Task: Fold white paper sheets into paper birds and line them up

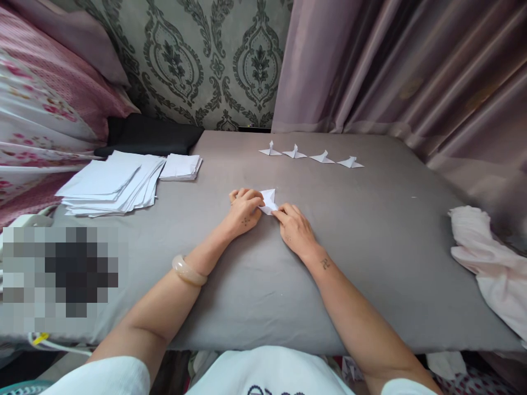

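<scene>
Touching paper [269, 198], fingers [247, 194] seemingly curled

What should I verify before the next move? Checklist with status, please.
1. Left hand on the folded paper: ok, touching.
2. Right hand on it too: ok, fingers at its near right edge.
3. Firm grip: cannot tell, fingers hide part of it.
4. Creases aligned: cannot tell, too small.
5. Four paper figures clear of both hands: ok.
6. Larger paper stack squared: not ok, edges fanned.
</scene>
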